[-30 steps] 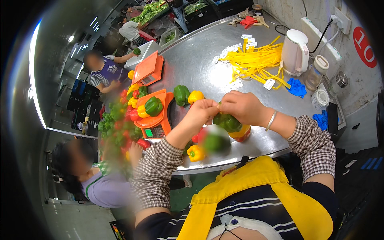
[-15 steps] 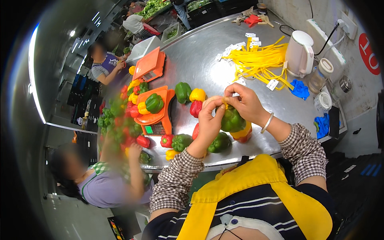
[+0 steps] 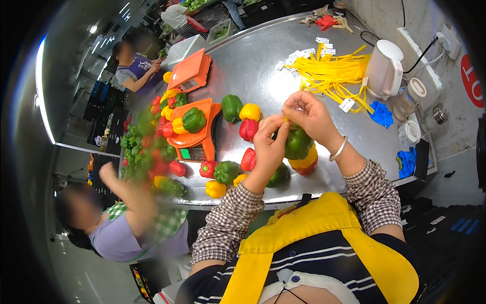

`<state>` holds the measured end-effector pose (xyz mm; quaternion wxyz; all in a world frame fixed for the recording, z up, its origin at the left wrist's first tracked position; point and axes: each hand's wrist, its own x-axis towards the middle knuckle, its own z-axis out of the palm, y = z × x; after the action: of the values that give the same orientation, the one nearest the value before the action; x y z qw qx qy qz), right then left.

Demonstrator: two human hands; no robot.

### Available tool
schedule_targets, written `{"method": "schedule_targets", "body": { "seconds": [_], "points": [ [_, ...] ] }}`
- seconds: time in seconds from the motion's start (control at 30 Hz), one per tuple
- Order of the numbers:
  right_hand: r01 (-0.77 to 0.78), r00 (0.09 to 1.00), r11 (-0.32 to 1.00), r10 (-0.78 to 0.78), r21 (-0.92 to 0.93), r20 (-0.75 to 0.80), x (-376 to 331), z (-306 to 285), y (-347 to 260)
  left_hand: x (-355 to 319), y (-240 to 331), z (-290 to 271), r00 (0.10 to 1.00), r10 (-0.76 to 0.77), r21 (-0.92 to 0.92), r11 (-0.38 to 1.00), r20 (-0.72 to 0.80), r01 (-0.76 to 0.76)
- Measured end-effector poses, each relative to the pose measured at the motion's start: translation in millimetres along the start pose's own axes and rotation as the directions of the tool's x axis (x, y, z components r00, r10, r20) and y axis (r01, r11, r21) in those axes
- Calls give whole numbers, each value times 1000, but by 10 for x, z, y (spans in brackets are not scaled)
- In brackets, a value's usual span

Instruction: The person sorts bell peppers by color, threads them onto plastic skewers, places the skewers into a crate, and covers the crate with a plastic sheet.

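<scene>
My left hand (image 3: 270, 144) and my right hand (image 3: 315, 121) meet fingertip to fingertip, both pinching a small bit of yellow strip (image 3: 286, 120). Right beneath them a green bell pepper (image 3: 298, 145) sits on top of a yellow bell pepper (image 3: 306, 159), with a red bell pepper (image 3: 308, 170) at the bottom of the stack. How the strip runs around the peppers is hidden by my fingers. Partly behind my left wrist lies another green pepper (image 3: 279, 177). A yellow pepper (image 3: 250, 112) and a red pepper (image 3: 248, 130) rest left of my fingers.
Two orange scales (image 3: 207, 137) stand to the left, peppers on the nearer one, beside a heap of peppers (image 3: 132, 142). Yellow strips with white tags (image 3: 331, 73) lie far right, near a kettle (image 3: 385, 68) and jars. A co-worker (image 3: 121, 223) works at the left.
My hands stay pinched over the stacked peppers, barely shifting. The near co-worker's arm has swung up and left from the peppers. The whole view has shifted slightly.
</scene>
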<state>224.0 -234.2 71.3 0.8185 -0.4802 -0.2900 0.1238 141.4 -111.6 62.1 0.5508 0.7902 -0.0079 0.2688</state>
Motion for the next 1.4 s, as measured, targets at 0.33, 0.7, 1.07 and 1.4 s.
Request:
{"method": "schedule_targets", "body": {
  "seconds": [0.33,0.7,1.07,1.4],
  "points": [
    [270,943,843,-329,-464,-48,-62,-34,-105,26,140,188,982,186,180,966,22,-187],
    [-186,969,945,222,-268,111,-87,-554,176,290,-302,196,980,-191,-238,955,-46,175],
    [-483,828,875,467,28,-311,-463,-1267,487,204,-279,-450,892,-449,-260,869,-52,422],
    [-599,763,360,528,-715,-373,-856,-2850,-176,-1229,-567,-1163,758,-636,-153,771,-146,618]
  ]
}}
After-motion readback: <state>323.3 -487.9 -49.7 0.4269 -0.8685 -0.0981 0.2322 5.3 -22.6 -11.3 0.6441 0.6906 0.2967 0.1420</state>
